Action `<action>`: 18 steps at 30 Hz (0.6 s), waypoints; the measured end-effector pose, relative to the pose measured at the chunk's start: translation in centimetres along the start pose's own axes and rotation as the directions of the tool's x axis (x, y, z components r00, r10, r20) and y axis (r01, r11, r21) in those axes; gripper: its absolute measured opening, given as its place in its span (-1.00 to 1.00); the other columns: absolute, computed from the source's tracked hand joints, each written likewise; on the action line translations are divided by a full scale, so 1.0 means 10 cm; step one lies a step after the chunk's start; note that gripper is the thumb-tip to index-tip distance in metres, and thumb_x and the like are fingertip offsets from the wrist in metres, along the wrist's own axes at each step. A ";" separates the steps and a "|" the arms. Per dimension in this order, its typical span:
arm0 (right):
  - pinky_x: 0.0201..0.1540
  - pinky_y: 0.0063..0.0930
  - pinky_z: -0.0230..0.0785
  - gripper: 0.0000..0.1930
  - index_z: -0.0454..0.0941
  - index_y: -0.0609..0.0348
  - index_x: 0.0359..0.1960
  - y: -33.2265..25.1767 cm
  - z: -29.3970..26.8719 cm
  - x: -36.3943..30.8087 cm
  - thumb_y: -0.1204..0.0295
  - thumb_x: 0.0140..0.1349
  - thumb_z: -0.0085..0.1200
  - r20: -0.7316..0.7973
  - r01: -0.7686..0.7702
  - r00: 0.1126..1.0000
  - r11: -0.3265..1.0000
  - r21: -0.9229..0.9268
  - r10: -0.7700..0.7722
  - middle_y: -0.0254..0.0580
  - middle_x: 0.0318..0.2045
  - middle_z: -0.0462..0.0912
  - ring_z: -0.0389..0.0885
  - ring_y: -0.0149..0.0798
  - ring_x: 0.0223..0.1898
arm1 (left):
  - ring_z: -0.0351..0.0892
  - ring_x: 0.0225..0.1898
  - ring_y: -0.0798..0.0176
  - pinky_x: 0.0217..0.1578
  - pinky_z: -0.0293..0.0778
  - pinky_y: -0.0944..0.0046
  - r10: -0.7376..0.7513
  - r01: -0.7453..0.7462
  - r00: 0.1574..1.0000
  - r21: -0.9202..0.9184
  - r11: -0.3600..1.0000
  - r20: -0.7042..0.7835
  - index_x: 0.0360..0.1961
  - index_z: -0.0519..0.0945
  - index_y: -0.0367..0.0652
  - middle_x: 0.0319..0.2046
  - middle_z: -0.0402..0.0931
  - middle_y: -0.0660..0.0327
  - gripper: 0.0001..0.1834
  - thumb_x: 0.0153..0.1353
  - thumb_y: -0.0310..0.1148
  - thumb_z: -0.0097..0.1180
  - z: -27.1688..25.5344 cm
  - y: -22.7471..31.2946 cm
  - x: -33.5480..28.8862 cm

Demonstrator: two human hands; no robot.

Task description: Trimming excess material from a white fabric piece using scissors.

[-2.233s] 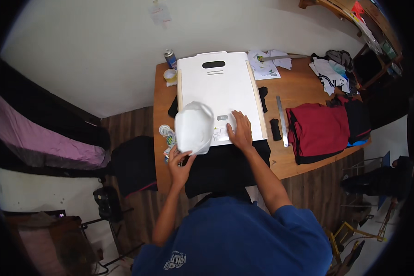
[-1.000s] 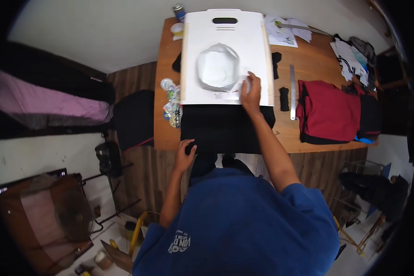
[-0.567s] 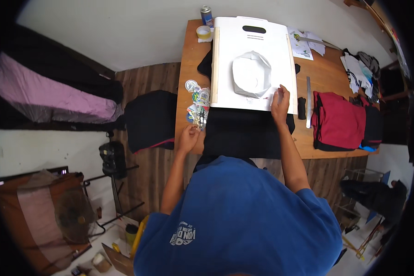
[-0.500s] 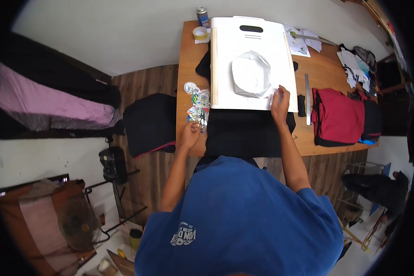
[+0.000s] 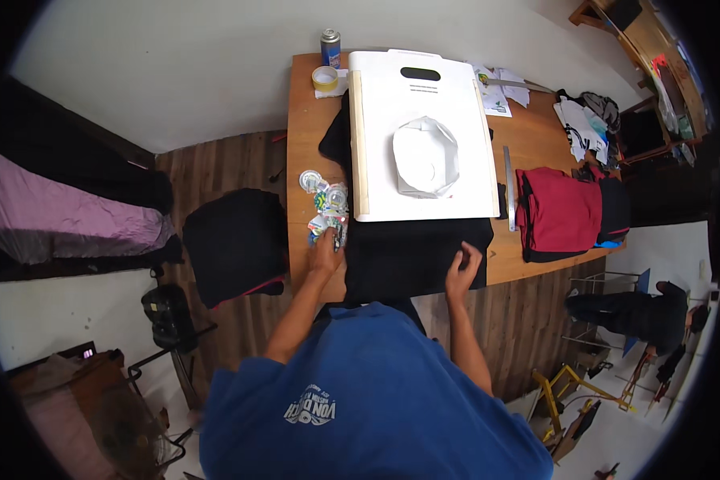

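A small heap of colourful printed stickers [image 5: 333, 200], some round and clear-edged, lies on the left of the table. My left hand [image 5: 324, 254] is at the near end of that heap, its fingertips closed on a sticker whose shape they partly hide. My right hand [image 5: 462, 272] hovers over or rests on the near right part of a black garment [image 5: 408, 250], fingers bent and apart, holding nothing. Over the garment's far part lies a white board [image 5: 376, 104] with a handle slot. On the board stands an open, many-sided white paper container [image 5: 428, 160].
On the wooden table [image 5: 536, 132] are a spray can [image 5: 330, 48], a yellow tape roll [image 5: 325, 78], a metal ruler [image 5: 510, 188] and folded red cloth [image 5: 560, 208]. Folded black clothes [image 5: 236, 248] lie to the left. Another person [image 5: 632, 318] is at the far right.
My right hand has come off the white board's near right corner and back toward me, over the black garment. My left hand stays at the stickers. The whole view has shifted.
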State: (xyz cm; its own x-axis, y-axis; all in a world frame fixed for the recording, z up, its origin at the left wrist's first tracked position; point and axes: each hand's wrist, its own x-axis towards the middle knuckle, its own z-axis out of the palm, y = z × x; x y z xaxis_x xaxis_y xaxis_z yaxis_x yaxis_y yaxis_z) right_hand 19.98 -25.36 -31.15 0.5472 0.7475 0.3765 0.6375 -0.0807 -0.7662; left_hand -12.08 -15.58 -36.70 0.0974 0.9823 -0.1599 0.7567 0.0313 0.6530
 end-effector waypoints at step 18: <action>-0.23 -0.58 0.37 -0.69 0.43 0.22 0.02 -0.83 0.69 -0.51 0.36 0.30 0.05 0.897 -0.424 0.443 0.882 0.203 0.006 -0.33 -0.33 0.51 0.47 -0.48 -0.30 | 0.45 -0.43 0.52 -0.41 0.40 0.51 0.000 0.054 0.998 -0.787 0.615 0.069 -0.25 0.32 -0.17 -0.41 0.46 0.27 -0.63 0.04 -0.55 0.30 -0.23 0.18 -0.63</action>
State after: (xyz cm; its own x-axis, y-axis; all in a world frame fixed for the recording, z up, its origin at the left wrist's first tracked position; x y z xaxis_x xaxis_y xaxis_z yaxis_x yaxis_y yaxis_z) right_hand 8.13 -23.94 -30.33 -0.2402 0.9216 -0.3050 0.2201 -0.2543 -0.9418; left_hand -12.86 -21.28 -32.84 0.1416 0.9673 -0.2103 -0.0378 0.2176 0.9753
